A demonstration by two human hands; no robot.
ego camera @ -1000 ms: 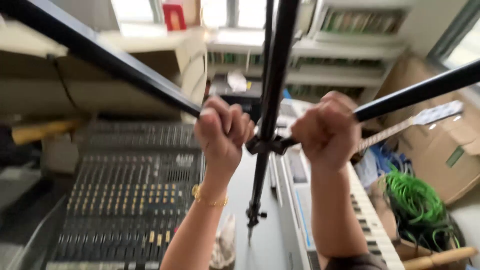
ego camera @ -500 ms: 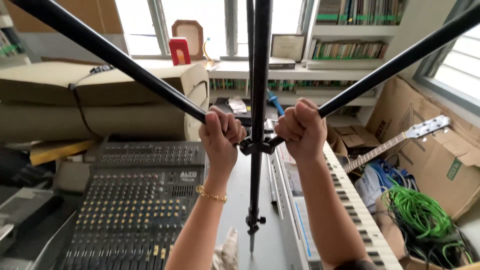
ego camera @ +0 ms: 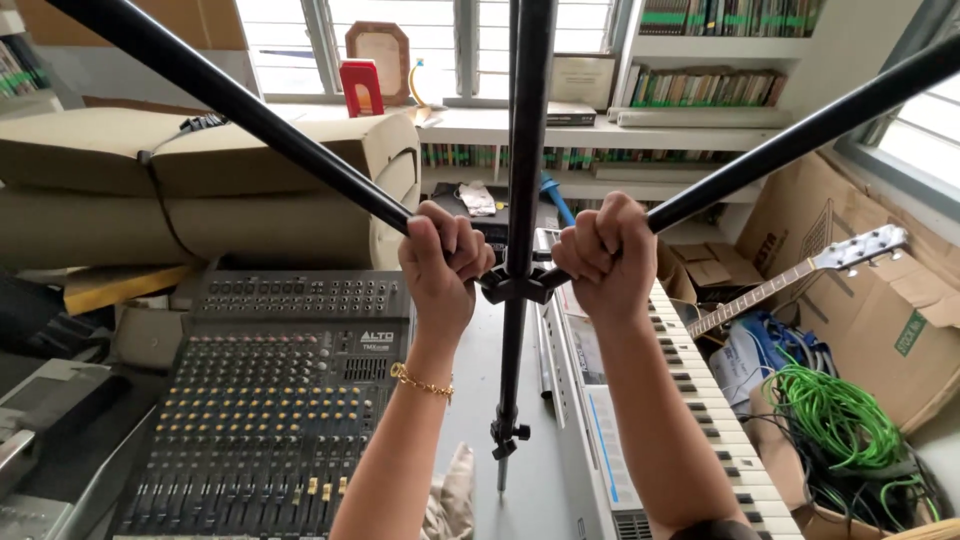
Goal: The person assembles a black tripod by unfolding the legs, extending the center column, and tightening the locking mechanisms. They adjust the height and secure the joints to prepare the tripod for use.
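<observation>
A black tripod stand [ego camera: 520, 200] is held upside down in front of me, its centre pole vertical and its legs spread upward. My left hand [ego camera: 443, 262] is clenched around the left leg [ego camera: 230, 100] close to the hub [ego camera: 515, 285]. My right hand [ego camera: 603, 255] is clenched around the right leg [ego camera: 800, 125], also close to the hub. A gold bracelet [ego camera: 420, 382] circles my left wrist. The pole's lower end with a clamp knob [ego camera: 505, 435] hangs between my forearms.
An audio mixing console [ego camera: 260, 400] lies below left, a white keyboard [ego camera: 690, 400] below right. A guitar [ego camera: 800, 280], cardboard boxes [ego camera: 870, 290] and green cable [ego camera: 840, 420] crowd the right. Rolled padded bundles [ego camera: 200, 190] sit at left; bookshelves [ego camera: 700, 90] and windows are behind.
The view has tilted up and steadied. The stand's legs have spread wider, and both fists have stayed on the legs near the hub.
</observation>
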